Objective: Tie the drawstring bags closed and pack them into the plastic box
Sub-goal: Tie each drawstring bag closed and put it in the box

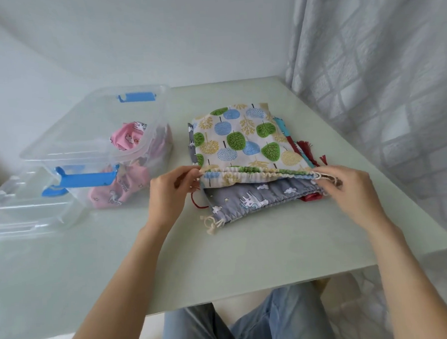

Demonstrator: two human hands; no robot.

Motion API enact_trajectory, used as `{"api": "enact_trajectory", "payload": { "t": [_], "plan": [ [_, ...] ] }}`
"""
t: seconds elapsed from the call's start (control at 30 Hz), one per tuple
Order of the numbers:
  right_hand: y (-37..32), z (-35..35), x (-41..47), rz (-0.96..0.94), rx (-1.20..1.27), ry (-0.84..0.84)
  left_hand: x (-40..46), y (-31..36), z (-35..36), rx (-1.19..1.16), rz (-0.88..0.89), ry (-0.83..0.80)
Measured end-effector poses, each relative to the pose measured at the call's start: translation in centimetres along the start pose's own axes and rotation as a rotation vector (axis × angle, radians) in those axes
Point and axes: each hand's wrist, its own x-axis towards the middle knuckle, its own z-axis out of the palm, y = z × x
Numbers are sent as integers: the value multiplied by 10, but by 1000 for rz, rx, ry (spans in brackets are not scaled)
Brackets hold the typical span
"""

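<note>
Fingers of left hand (pixel 170 189) and right hand (pixel 347 186) pinch opposite ends of tree-print bag (pixel 237 140)

A single head-worn wide-angle view looks forward and steeply down, close over the table (pixel 247 258) at the person's lap.

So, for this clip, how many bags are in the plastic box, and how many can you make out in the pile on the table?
Pink bags in the plastic box: 2
Bags visible in the pile: at least 4; tree-print, grey, turquoise, red
Total: at least 6
</note>
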Motion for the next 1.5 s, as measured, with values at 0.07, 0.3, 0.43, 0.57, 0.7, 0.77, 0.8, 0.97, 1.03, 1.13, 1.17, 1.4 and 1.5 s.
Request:
{"api": "enact_trajectory", "payload": {
  "t": [0.07, 0.3, 0.43, 0.57, 0.7, 0.77, 0.8, 0.97, 1.03, 1.13, 1.17, 1.4, 1.5],
  "plan": [
    [1, -11, 1, 19, 27, -67, 2, 4, 3, -61, -70, 21],
    [6, -36, 11, 229, 522, -193, 12, 38, 19, -535, -166, 246],
    [19, -33, 14, 381, 665, 69, 9, 31, 30, -756, -316, 301],
    [16, -18, 15, 547, 817, 290, 7, 27, 35, -1015, -520, 304],
    [-9, -13, 27, 639, 1300, 292, 12, 40, 37, -978, -449, 215],
    [-21, -13, 32, 633, 1562, 247, 12, 42, 36, -790, -371, 149],
    [-25, -13, 34, 638, 1609, 256, 12, 41, 35, -723, -349, 124],
    [-21, -5, 36, 563, 1102, 231, 10, 31, 20, -194, -184, 124],
    [-11, -5, 34, 501, 870, 195, 6, 22, 14, 18, -96, 95],
    [-11, -5, 30, 269, 427, 116, 2, 12, 8, 290, 40, -21],
    [-14, -4, 29, 154, 268, 62, 2, 11, 7, 378, 114, -76],
    [-25, -2, 31, -311, -201, -249, 12, 7, 3, 504, 433, -196],
    [-18, -8, 34, -221, -82, -193, 18, 4, -6, 468, 400, -116]
  ]
}}
